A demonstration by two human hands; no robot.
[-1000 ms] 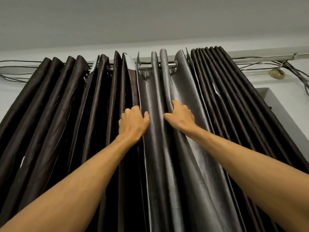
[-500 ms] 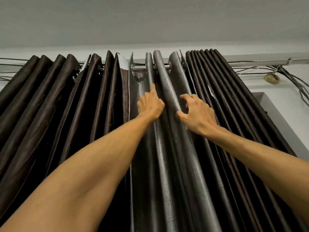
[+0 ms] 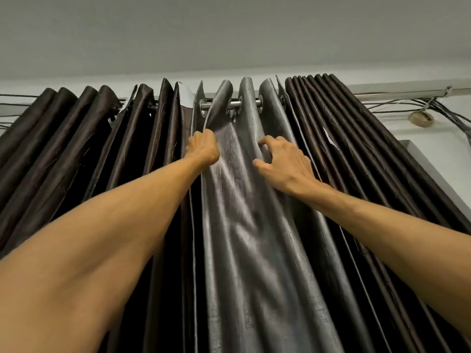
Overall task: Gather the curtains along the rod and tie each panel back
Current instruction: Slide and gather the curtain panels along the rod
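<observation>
Just below the rod (image 3: 248,104) the left hand (image 3: 202,149) grips a curtain (image 3: 242,225) fold and the right hand (image 3: 283,164) pinches another; the cloth seems soft and slippery, best held near the rod.

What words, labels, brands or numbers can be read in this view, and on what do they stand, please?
No text can be read here.
The grey curtain panel, the dark curtain folds and the rod are plain, no lettering.
The pale patch on the right-hand folds: too small to tell whether it bears print.
The round fitting at the right: no legible marking.
</observation>
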